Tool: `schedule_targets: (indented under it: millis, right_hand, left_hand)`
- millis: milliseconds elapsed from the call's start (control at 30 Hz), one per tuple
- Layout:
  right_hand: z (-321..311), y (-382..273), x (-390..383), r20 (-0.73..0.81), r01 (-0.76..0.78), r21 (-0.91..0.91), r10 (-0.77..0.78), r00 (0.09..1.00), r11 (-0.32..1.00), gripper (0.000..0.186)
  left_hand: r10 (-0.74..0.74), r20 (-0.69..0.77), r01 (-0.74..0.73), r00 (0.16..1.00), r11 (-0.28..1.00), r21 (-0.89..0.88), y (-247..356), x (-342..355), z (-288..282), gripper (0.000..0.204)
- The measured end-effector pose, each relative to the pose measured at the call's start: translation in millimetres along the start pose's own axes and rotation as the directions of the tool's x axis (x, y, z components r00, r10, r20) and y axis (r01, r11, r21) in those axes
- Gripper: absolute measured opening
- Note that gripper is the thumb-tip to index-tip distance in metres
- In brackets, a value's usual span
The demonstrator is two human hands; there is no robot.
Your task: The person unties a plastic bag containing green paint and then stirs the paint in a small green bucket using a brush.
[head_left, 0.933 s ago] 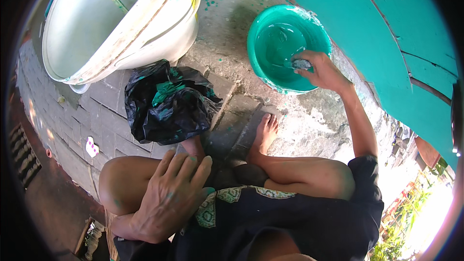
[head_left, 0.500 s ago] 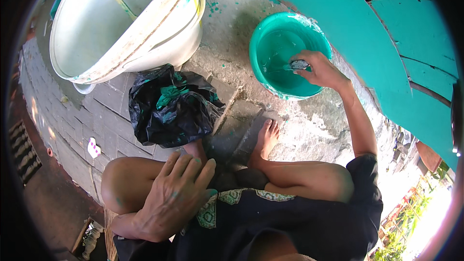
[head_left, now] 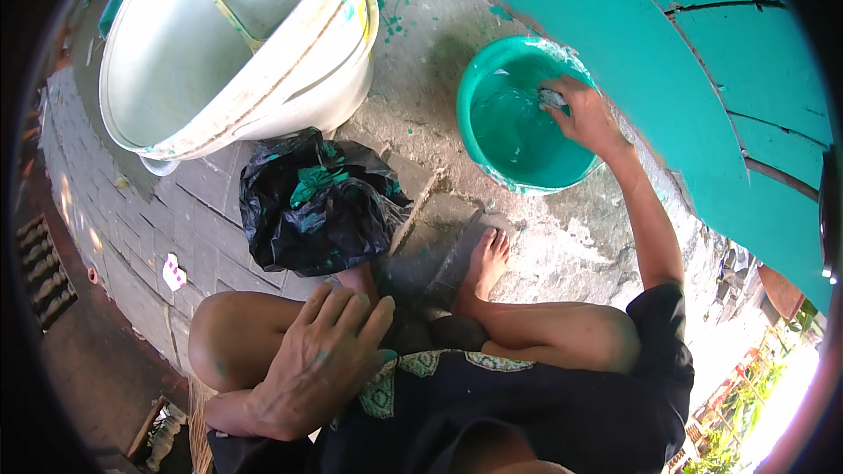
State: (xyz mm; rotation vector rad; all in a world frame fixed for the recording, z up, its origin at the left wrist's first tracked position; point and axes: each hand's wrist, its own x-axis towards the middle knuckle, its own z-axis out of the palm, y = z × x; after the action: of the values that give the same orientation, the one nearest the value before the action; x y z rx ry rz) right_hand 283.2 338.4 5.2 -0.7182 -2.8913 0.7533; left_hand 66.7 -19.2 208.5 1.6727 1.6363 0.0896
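Observation:
My right hand point(head_left: 586, 123) is closed round a small grey, paint-smeared object point(head_left: 553, 99) over the green bucket point(head_left: 466, 105). Most of that object is hidden by my fingers, and I cannot tell its kind. Green liquid point(head_left: 514, 127) with pale streaks lies in the bucket, and white smears mark its rim. Resting by my left knee, my left hand point(head_left: 320, 360) holds nothing; its fingers are loosely stretched, with green paint specks on them. Just beyond it a black plastic bag point(head_left: 320, 228) stands with its mouth apart and a crumpled green piece point(head_left: 314, 184) inside.
A large white tub point(head_left: 211, 79) leans at the far left with a light-coloured stick-like tool point(head_left: 235, 20) inside. To the right rises a green-painted wooden surface point(head_left: 606, 44). Grey paving point(head_left: 224, 246) and rough concrete point(head_left: 562, 246) lie around my bare foot point(head_left: 486, 259).
My right hand and the grey object have moved slightly right and up relative to the bucket. The liquid's surface looks more swirled. My left hand stays put, and the whole view has shifted slightly.

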Motion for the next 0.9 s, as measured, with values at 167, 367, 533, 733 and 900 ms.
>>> schedule_targets:
  millis: [167,367,533,733,900]
  right_hand:
    - [4,-10,-9,0.010,-0.050,0.018,0.049,0.999,0.999,0.034]
    - [5,-25,-18,0.109,-0.029,0.065,0.021,0.994,0.997,0.033]
    - [0,-52,-24,0.249,-0.104,0.043,0.090,0.964,0.994,0.034]
    - [-7,-58,-34,0.287,-0.068,-0.030,0.074,0.955,0.997,0.036]
    - [-13,-52,-43,0.343,-0.047,-0.008,0.047,0.938,0.999,0.036]
  left_hand:
    - [-0.017,-0.005,0.017,1.000,0.999,0.047,-4,-4,3,0.061]
    - [0.026,-0.034,-0.025,0.999,1.000,0.014,-6,-3,3,0.048]
    - [0.023,-0.029,-0.023,0.999,1.000,-0.002,-7,-4,3,0.047]
    - [0.028,-0.026,-0.027,0.999,0.999,0.020,-8,-4,4,0.048]
    - [0.030,-0.036,-0.030,0.999,1.000,0.006,-9,-4,3,0.049]
